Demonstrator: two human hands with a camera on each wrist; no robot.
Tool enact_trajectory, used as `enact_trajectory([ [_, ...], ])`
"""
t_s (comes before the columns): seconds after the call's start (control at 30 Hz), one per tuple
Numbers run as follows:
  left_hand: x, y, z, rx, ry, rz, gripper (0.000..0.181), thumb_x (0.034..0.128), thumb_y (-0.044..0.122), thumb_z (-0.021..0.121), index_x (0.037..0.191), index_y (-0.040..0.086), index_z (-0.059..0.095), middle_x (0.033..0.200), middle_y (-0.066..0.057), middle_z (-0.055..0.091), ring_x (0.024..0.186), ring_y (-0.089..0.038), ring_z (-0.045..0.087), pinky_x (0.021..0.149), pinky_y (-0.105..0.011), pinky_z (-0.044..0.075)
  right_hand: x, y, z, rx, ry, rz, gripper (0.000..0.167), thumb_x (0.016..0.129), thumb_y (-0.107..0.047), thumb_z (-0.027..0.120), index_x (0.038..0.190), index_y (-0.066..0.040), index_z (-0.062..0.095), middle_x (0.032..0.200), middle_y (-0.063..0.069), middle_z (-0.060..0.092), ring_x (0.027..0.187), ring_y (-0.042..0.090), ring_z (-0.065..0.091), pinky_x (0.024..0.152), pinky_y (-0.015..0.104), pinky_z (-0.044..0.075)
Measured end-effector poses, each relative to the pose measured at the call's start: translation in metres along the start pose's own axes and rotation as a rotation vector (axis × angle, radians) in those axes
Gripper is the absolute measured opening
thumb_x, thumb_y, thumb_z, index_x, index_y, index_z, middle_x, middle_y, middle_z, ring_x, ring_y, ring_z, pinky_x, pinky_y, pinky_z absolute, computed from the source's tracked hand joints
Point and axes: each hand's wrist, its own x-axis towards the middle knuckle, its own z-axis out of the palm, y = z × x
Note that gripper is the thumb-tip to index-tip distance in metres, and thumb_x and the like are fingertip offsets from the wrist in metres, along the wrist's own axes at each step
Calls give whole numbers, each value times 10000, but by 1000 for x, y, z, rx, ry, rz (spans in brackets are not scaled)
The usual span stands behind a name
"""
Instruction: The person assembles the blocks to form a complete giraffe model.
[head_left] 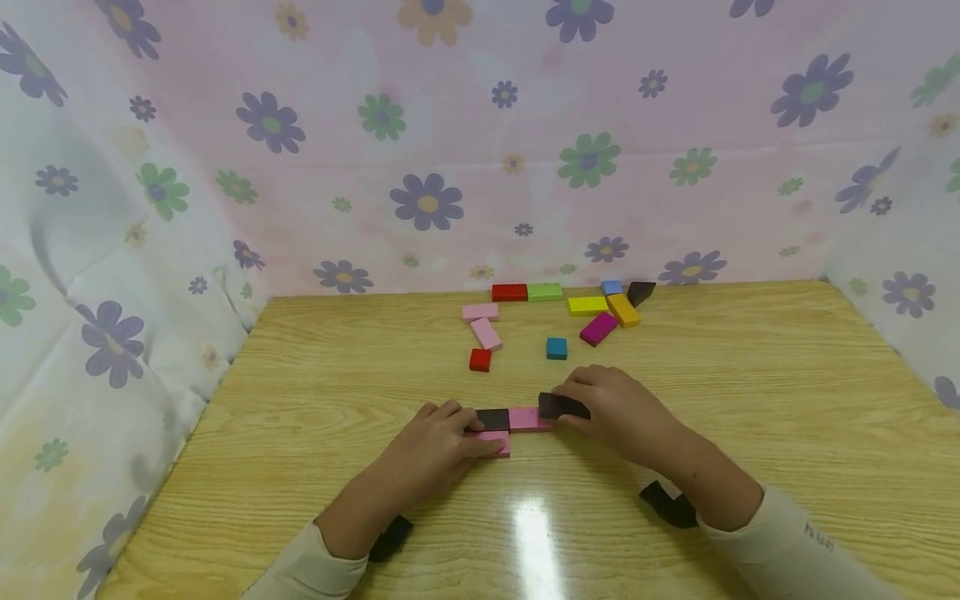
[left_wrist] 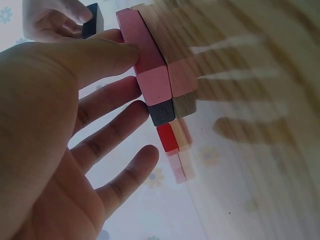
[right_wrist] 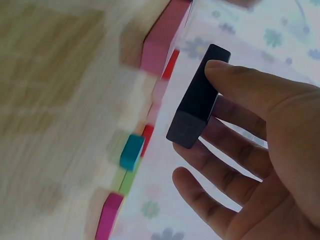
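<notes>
Near the table's middle, a pink block (head_left: pixel 495 450) lies against the near side of a black block (head_left: pixel 492 419). My left hand (head_left: pixel 431 446) pinches these two, its thumb on the pink one and fingertips at the black one's far side. Another pink block (head_left: pixel 528 419) continues the row to the right of the black one. My right hand (head_left: pixel 622 408) grips a second black block (right_wrist: pixel 196 100) between thumb and fingers. This held block (head_left: pixel 561 406) appears raised over the right end of that pink block, and whether they touch I cannot tell.
Further back lie a small red block (head_left: pixel 480 360), a blue block (head_left: pixel 557 348), two pink blocks (head_left: pixel 486 333), a magenta block (head_left: pixel 598 328) and several others along the back edge. A flowered cloth (head_left: pixel 480 125) hangs behind the table (head_left: pixel 300 400). Dark objects show at both wrists.
</notes>
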Motion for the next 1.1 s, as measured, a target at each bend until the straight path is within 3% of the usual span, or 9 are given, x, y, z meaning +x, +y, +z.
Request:
enact_trajectory([
  [0.33, 0, 0, -2, -12, 0, -4, 256, 973, 315, 653, 1191, 428, 726, 1052, 68, 664, 974, -152, 572, 811, -356, 464, -3, -25, 9, -17, 1, -114, 310, 802, -256, 845, 1081, -143, 768, 975, 11, 716, 915, 182, 677, 848, 376, 567],
  [0.77, 1, 0, -1, -20, -16, -4, 258, 992, 329, 622, 1213, 422, 716, 1080, 61, 666, 1003, -159, 575, 820, -364, 468, -6, -36, 14, -82, -78, -194, 228, 822, -246, 823, 1032, -162, 796, 948, -5, 696, 869, 146, 634, 837, 348, 529],
  [0.97, 1, 0, -1, -2, -23, -5, 267, 993, 348, 612, 1230, 427, 705, 1090, 58, 669, 1020, -162, 581, 816, -367, 473, -6, -37, 20, -106, -58, -215, 248, 822, -244, 824, 1064, -196, 796, 1036, -2, 662, 938, 159, 590, 859, 352, 521],
  [1.1, 0, 0, -1, 1, -27, -4, 271, 992, 344, 614, 1234, 426, 704, 1094, 55, 673, 1027, -168, 585, 811, -368, 476, -5, -36, 22, -107, -45, -220, 276, 812, -247, 836, 1080, -200, 793, 1141, 18, 658, 1066, 195, 591, 919, 379, 525],
])
